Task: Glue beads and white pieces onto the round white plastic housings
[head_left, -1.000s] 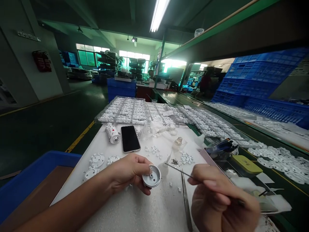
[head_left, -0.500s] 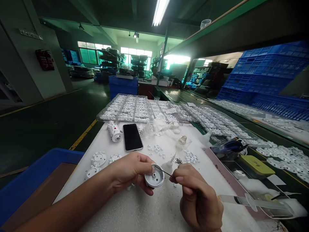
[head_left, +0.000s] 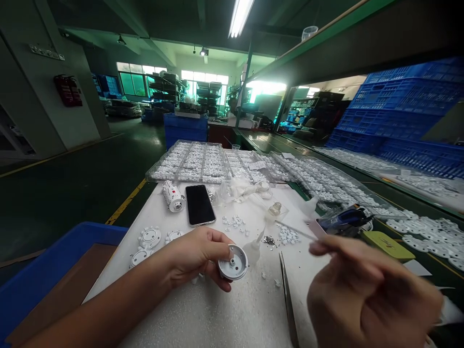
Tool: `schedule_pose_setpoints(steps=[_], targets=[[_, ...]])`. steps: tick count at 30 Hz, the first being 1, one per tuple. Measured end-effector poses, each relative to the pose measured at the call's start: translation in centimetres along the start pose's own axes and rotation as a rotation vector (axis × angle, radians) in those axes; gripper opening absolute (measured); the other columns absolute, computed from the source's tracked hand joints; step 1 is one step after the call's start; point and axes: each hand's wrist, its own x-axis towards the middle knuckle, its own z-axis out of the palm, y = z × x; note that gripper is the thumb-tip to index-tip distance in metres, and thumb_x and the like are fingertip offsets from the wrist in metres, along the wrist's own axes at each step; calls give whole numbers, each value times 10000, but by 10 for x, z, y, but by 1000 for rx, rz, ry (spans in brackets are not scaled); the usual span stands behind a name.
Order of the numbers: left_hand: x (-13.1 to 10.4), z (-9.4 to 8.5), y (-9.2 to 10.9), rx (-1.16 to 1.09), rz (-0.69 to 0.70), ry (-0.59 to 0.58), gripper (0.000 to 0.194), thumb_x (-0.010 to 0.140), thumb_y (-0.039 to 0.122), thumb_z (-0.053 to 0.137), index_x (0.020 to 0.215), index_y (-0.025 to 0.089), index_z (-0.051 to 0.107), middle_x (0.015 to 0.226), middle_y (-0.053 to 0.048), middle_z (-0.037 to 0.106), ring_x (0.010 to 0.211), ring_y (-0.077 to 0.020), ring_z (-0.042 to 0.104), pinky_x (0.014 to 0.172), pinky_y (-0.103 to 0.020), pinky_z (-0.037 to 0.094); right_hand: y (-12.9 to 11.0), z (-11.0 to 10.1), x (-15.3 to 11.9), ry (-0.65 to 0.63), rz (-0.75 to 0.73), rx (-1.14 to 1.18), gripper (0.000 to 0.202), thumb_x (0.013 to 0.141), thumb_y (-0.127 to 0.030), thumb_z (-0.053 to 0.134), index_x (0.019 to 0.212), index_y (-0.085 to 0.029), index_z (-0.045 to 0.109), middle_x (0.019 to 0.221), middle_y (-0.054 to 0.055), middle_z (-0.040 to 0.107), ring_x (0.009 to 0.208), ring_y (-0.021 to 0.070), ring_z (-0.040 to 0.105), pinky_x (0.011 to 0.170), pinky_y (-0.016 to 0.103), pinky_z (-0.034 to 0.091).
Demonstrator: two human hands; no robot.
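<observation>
My left hand (head_left: 206, 256) is closed around the edge of a round white plastic cap-like part (head_left: 234, 270), its hollow side facing up with a small post in the centre. To the right, my right hand (head_left: 366, 295) is smeared by motion. A thin rod (head_left: 295, 229) runs from its fingertips towards a small glass bottle (head_left: 275, 209). Metal tweezers (head_left: 287, 299) lie on the white table between my hands. Near the left hand stands a pointed white dropper bottle (head_left: 253, 249), beside small dark bits (head_left: 268, 240) and small white pieces (head_left: 288, 235).
A phone (head_left: 200, 205) and a white cylindrical model (head_left: 173, 197) lie at the back left. Round white parts (head_left: 150, 237) rest by my left forearm. Clear trays of white parts (head_left: 195, 162) line the far edge. A blue bin (head_left: 105, 232) stands at the left.
My right hand has drawn away to the right from the round part, and the thin rod has left its rim. The tweezers now show on the table. My left hand keeps its hold.
</observation>
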Motion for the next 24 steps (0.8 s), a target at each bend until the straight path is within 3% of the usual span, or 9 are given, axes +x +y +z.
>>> schedule_pose_setpoints(steps=[3, 5, 9, 12, 17, 20, 22, 24], targets=[[-1, 1, 0, 17, -10, 9, 98, 648, 128, 706, 736, 92, 680, 637, -51, 709, 507, -137, 647, 456, -250, 585, 21, 1, 30, -125, 101, -402, 188, 989, -342, 507, 972, -185, 609, 781, 35, 653, 678, 177, 638, 654, 320, 473], [-2, 2, 0, 24, -15, 14, 107, 644, 125, 706, 742, 90, 679, 641, -52, 713, 499, -134, 643, 453, -249, 584, 42, 4, 44, -254, 157, -542, 230, 980, -396, 471, 934, -204, 588, 741, 33, 667, 631, 186, 622, 604, 303, 422], [-3, 4, 0, 33, -19, 23, 122, 636, 133, 714, 743, 88, 676, 636, -52, 708, 502, -133, 639, 447, -244, 578, 82, 9, 47, -357, 205, -608, 299, 977, -455, 372, 930, -209, 536, 753, 53, 677, 641, 202, 613, 620, 302, 402], [-2, 4, -1, 34, -9, 23, 128, 632, 135, 715, 745, 94, 670, 642, -47, 705, 515, -136, 640, 446, -244, 574, 98, 11, 39, -409, 224, -628, 358, 984, -493, 320, 946, -204, 527, 776, 60, 671, 638, 190, 586, 625, 300, 388], [-1, 5, -1, 53, -2, 16, 127, 637, 148, 706, 746, 103, 659, 627, -38, 698, 495, -127, 622, 450, -248, 562, 116, 11, 34, -527, 287, -671, 384, 992, -500, 386, 905, -180, 578, 709, 1, 597, 573, 134, 488, 589, 274, 351], [-3, 7, 0, 99, 27, 20, 132, 663, 172, 703, 771, 111, 659, 644, -41, 704, 520, -134, 626, 483, -264, 562, 121, 11, 33, -563, 306, -661, 378, 957, -518, 481, 926, -164, 608, 695, -7, 579, 589, 133, 503, 593, 273, 373], [-6, 10, 1, 213, 121, 69, 143, 698, 197, 704, 814, 122, 667, 688, -42, 711, 575, -148, 644, 529, -277, 562, 114, 10, 33, -545, 291, -632, 383, 941, -515, 503, 985, -152, 619, 705, 16, 596, 612, 157, 530, 591, 288, 381], [-10, 12, 0, 441, 333, 201, 143, 720, 199, 702, 850, 144, 681, 708, -18, 688, 615, -146, 632, 552, -262, 530, 95, 7, 32, -520, 256, -570, 390, 958, -507, 480, 1042, -150, 616, 730, 36, 611, 639, 173, 555, 587, 292, 397]])
